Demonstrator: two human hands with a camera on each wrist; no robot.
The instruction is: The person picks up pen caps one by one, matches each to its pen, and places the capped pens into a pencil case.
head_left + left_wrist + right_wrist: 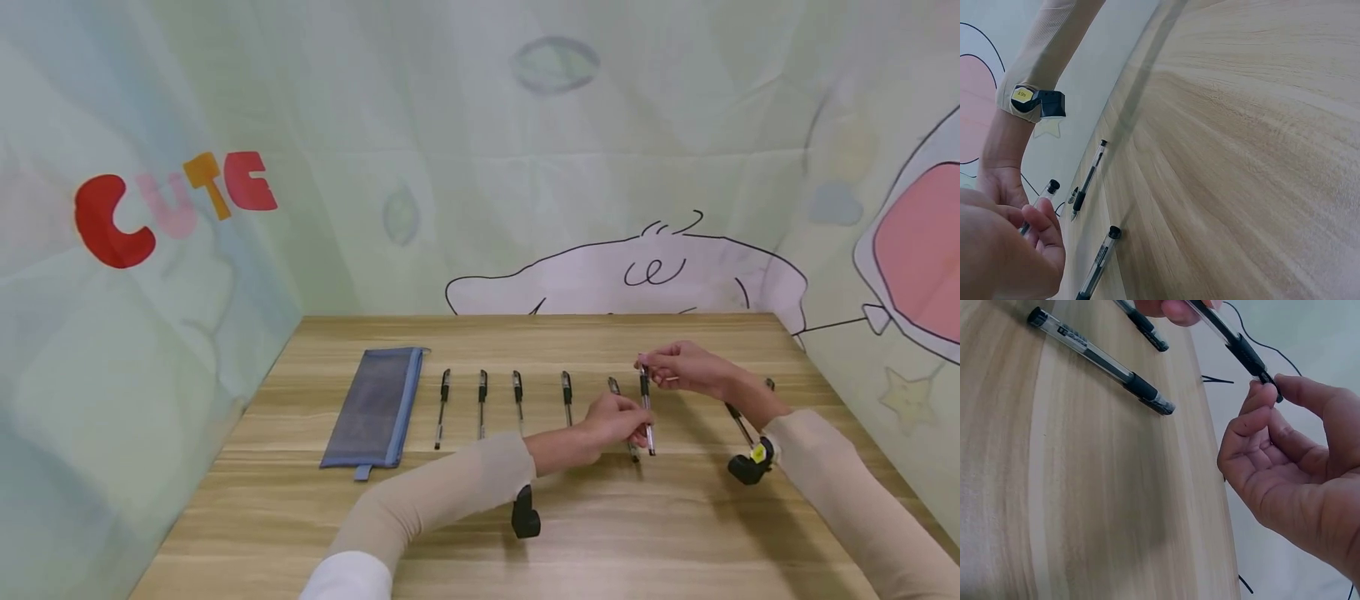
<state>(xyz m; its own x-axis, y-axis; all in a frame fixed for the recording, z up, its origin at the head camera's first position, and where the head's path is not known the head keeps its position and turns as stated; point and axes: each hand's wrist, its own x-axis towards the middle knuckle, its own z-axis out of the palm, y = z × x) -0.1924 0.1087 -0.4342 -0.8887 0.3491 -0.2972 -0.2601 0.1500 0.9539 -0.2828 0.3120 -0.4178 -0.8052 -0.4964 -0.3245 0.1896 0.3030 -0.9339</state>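
A clear-barrelled gel pen with a black grip (646,396) is held between both hands above the table. My right hand (686,368) pinches its grip end between thumb and fingertips; the right wrist view shows this hand (1300,456) close up. My left hand (617,419) pinches the barrel toward the other end. In the left wrist view, the pen's black end plug (1053,185) pokes out past the left fingers. Directly beside the left hand lies another gel pen (614,386), partly covered by that hand.
Several more pens, including a black-gripped pen (445,387), lie in a row on the wooden table (262,500). One pen (742,422) lies at the right, partly behind the right forearm. A blue mesh zip pouch (372,408) lies flat at the left.
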